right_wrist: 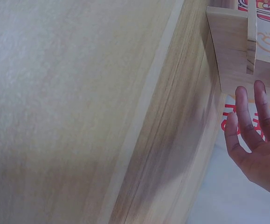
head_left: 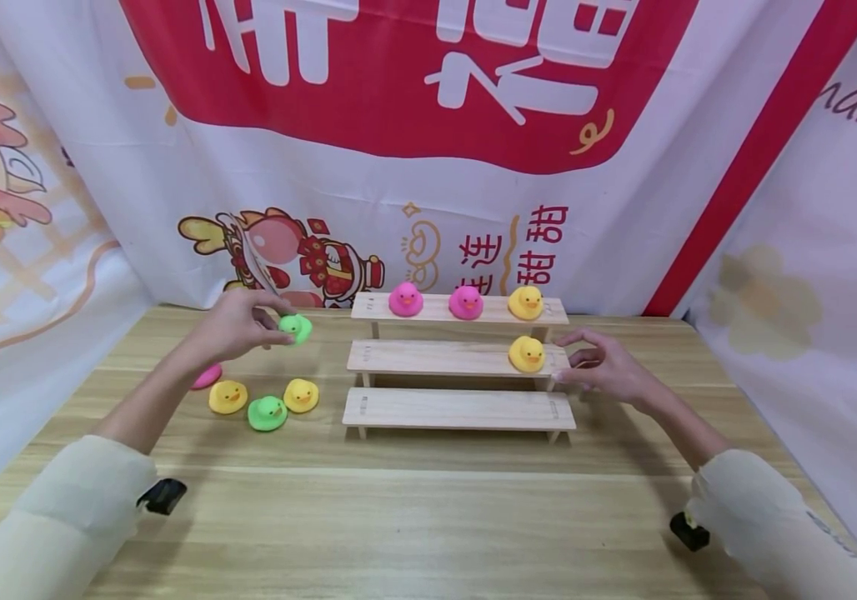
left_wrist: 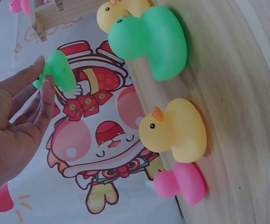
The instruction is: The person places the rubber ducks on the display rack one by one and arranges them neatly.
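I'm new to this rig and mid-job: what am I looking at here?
No machine here: these are a person's two bare hands. The wide picture comes from a camera on the head; the others from one on each wrist. The left hand pinches a green duck above the table. The right hand is at the right end of a three-step wooden stand; I can't tell whether it grips it. Left of the stand, on the table, sit two yellow ducks, a second green duck and a pink duck. The stand's top step holds two pink ducks and one yellow duck; its middle step holds another yellow duck.
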A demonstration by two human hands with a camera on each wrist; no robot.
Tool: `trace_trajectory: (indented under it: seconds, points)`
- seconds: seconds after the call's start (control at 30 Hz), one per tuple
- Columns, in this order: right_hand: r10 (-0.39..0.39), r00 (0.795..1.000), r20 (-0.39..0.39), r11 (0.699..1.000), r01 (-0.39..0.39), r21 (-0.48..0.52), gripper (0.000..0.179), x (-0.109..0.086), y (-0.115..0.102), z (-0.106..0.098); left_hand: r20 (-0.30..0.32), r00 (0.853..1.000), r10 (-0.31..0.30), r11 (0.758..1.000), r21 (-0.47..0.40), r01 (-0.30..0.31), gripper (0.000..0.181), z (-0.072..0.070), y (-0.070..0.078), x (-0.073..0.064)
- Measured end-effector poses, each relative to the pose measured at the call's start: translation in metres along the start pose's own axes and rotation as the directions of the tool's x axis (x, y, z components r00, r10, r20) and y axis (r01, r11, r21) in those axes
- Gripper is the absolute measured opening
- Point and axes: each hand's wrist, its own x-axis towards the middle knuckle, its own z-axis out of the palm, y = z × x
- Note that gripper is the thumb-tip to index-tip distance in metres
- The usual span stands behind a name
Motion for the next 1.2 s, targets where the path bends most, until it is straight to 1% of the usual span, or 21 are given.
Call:
trace_trajectory:
  seconds: [0.1,0.2,0.27,0.5,0.77,1.03,1.2]
  points:
    - [0.000,1.000,0.000,1.000,0.000,-0.009,0.056,0.000,0.000,0.000,-0.012,1.000,0.022,0.999,0.036,-0.021,0.035,0.001,0.006,0.001]
    - [-0.002,1.000,-0.001,1.000,0.002,-0.014,0.056,0.001,0.000,0.000,-0.010,0.999,0.043,0.997,0.058,-0.042,0.035,0.001,0.011,0.000]
    - [-0.002,1.000,-0.001,1.000,0.002,-0.011,0.056,0.000,0.000,0.000,-0.002,0.999,0.049,0.997,0.058,-0.049,0.036,0.002,0.014,0.000]
    - [-0.001,1.000,-0.002,1.000,0.001,-0.009,0.056,0.000,0.001,0.000,0.022,0.999,0.045,0.998,0.037,-0.046,0.040,0.004,0.021,-0.003]
    - [0.003,1.000,0.000,1.000,-0.003,-0.017,0.056,-0.001,0.000,0.001,0.030,0.994,0.104,0.994,0.016,-0.105,0.041,0.009,0.029,-0.002]
    - [0.008,1.000,0.002,1.000,-0.008,-0.023,0.056,0.000,-0.001,0.000,0.039,0.992,0.121,0.992,-0.039,-0.119,0.037,0.017,0.039,0.000]
    - [0.008,1.000,0.002,1.000,-0.008,-0.025,0.056,0.000,-0.001,0.000,0.048,0.988,0.149,0.986,-0.080,-0.145,0.037,0.024,0.042,0.003]
